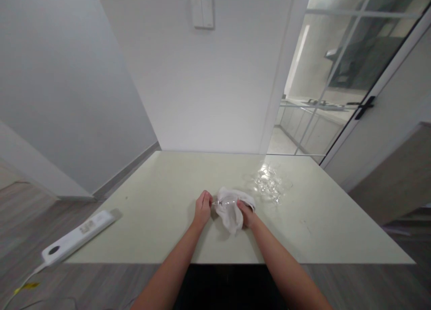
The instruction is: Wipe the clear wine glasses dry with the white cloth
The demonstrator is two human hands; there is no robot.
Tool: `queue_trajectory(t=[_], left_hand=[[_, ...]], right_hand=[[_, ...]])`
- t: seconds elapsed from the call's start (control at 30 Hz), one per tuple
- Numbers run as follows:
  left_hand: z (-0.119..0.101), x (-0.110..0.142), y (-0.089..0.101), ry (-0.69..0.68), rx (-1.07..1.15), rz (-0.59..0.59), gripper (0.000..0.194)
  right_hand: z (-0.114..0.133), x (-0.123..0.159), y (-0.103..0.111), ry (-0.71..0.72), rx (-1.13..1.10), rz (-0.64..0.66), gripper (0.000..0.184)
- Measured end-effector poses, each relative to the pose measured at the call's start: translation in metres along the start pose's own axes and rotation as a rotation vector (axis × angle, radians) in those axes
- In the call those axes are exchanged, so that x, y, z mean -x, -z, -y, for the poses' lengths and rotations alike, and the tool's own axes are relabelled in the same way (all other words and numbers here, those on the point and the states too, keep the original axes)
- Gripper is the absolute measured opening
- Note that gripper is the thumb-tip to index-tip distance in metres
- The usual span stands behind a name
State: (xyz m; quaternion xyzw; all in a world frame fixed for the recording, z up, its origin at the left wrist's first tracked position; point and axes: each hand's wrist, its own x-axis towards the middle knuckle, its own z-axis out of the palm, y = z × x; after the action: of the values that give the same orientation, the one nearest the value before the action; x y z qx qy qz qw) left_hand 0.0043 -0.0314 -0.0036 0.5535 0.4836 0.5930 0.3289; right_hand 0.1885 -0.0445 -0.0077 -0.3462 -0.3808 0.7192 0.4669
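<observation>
Over the middle of a pale table (151, 224), my left hand (203, 208) is closed in a pinch on the stem end of a clear glass (225, 204) lying sideways. My right hand (246, 212) is closed on a white cloth (233, 210) wrapped around the glass's bowl. The two hands are close together, the glass spanning between them just above the tabletop.
Several clear glasses (269, 182) stand grouped on the table beyond my right hand. A white power strip (77, 236) overhangs the table's left front corner, its cord trailing to the floor. A white wall stands behind the table, with a glass door (340, 76) at the right.
</observation>
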Motion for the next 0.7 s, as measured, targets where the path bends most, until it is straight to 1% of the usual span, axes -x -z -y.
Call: queue_trajectory(t=[0.07,0.13,0.17,0.23,0.27,0.33,0.37,0.43,0.5,0.57,0.63,0.7], left_hand=[[-0.001,0.001,0.0,-0.006,-0.039,0.045,0.04],[-0.003,0.003,0.001,-0.019,-0.083,0.104,0.035],[-0.005,0.004,0.001,-0.033,-0.104,0.146,0.033],[-0.01,0.007,0.001,-0.068,-0.152,0.272,0.029],[-0.014,0.009,0.001,-0.087,-0.176,0.355,0.028],[-0.02,0.013,0.0,-0.13,-0.222,0.517,0.026],[-0.022,0.014,-0.001,-0.152,-0.244,0.575,0.026],[-0.024,0.015,-0.002,-0.196,-0.275,0.625,0.027],[-0.022,0.014,-0.001,-0.211,-0.289,0.601,0.03],[-0.019,0.012,0.0,-0.176,-0.273,0.523,0.035],[-0.018,0.009,0.001,-0.122,-0.228,0.394,0.036],[-0.021,0.005,-0.002,-0.092,-0.164,0.255,0.031]], right_hand=[[0.001,-0.002,0.001,0.088,0.051,-0.073,0.044],[0.001,-0.005,0.001,0.147,0.087,-0.185,0.039],[0.002,-0.006,0.001,0.163,0.076,-0.238,0.037],[0.002,-0.008,0.0,0.184,0.021,-0.318,0.036],[0.002,-0.009,0.0,0.191,-0.005,-0.338,0.038],[0.001,-0.01,-0.001,0.184,-0.012,-0.339,0.041],[0.001,-0.01,-0.001,0.17,0.006,-0.325,0.042],[0.0,-0.009,-0.002,0.132,0.06,-0.301,0.044],[0.0,-0.01,-0.002,0.116,0.11,-0.319,0.044],[0.001,-0.011,-0.002,0.118,0.138,-0.368,0.045],[0.001,-0.013,-0.001,0.104,0.134,-0.39,0.047],[-0.002,-0.016,0.002,0.061,0.123,-0.363,0.049]])
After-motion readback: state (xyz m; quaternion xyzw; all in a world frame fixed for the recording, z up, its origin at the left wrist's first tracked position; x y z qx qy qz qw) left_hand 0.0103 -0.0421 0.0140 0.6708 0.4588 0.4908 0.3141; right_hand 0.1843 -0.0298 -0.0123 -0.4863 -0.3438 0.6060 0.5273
